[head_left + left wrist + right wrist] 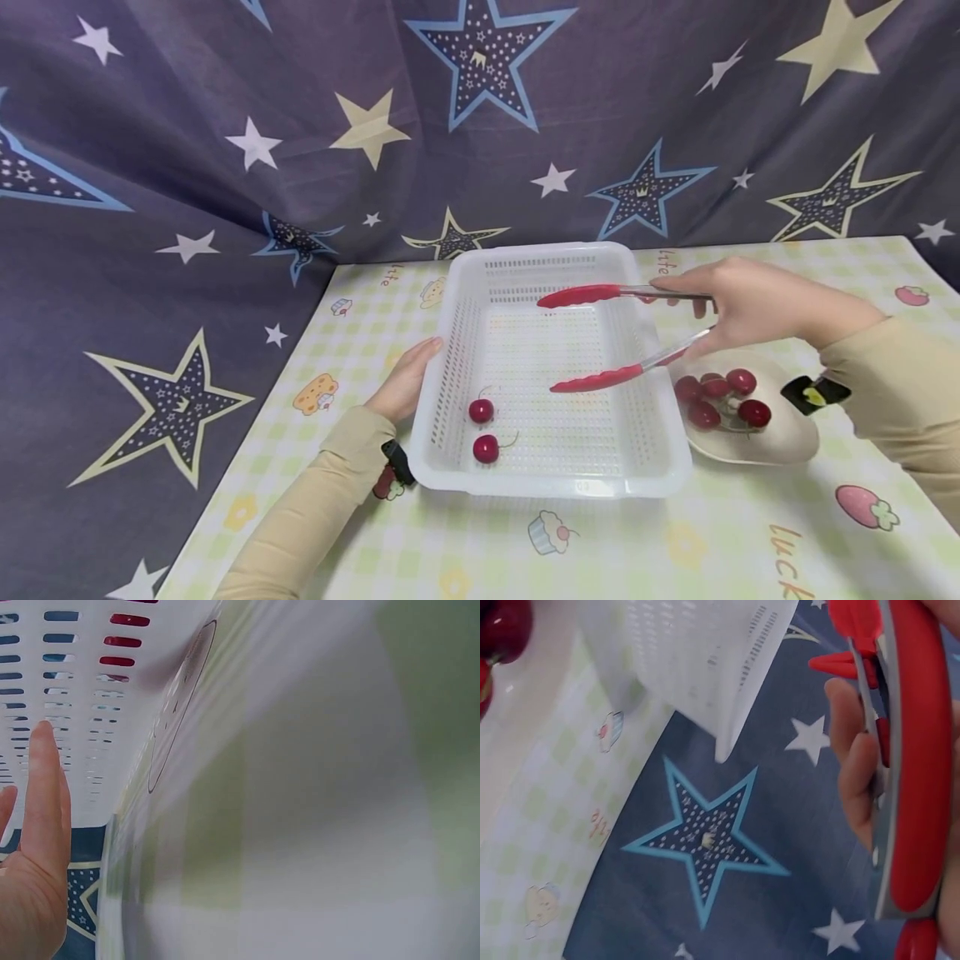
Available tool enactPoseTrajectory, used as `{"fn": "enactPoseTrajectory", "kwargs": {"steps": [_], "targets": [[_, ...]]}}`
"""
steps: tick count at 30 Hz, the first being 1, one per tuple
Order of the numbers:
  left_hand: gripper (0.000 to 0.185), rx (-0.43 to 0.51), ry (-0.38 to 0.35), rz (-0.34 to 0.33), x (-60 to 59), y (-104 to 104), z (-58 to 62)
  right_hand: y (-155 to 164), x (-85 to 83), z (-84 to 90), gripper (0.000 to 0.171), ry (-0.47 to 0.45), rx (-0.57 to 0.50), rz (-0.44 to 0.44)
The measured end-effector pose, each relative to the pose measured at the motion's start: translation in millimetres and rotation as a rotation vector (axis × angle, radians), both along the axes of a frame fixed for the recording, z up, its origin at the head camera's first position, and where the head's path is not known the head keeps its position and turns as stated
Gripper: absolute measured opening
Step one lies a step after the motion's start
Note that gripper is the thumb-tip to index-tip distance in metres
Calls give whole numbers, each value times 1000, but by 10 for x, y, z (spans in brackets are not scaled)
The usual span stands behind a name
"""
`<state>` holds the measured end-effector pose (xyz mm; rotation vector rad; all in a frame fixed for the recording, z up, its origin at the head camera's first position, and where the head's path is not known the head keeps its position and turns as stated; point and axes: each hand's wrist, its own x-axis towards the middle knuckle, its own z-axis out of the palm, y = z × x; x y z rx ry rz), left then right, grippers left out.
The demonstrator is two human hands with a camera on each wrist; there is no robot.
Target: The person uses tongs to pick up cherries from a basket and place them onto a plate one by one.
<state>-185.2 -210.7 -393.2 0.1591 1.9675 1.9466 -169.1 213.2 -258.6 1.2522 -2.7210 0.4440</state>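
Observation:
My right hand [761, 304] grips a pair of tongs [596, 380] with red tips and metal arms. The tongs' arms are spread apart over the white plastic basket [555, 485], with nothing between the tips. In the right wrist view, the fingers and palm wrap the red-and-grey tongs handle [919, 765]. Two red cherries, a rear one [481, 410] and a front one [486, 449], lie in the basket's near left part. My left hand [405, 383] rests against the basket's left side, fingers straight along the slotted wall in the left wrist view.
Right of the basket, partly under my right forearm, a pale plate [787, 450] bears several cherries [753, 413]. A green-and-white checked cloth [337, 467] covers the table. Behind it hangs a dark curtain [300, 75] printed with stars.

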Motion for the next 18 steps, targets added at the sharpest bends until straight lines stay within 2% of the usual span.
{"fn": "enactPoseTrajectory", "kwargs": {"steps": [5,13,18], "targets": [[58,-12,3,-10,-15,-3,9,-201,-24,73,72,-16,77,-18],[58,-22,4,-18,1,-5,14,-514,-79,116,72,-39,146,-6],[59,-10,6,-15,3,-5,3,-730,-112,105,72,-46,193,-29]]}}
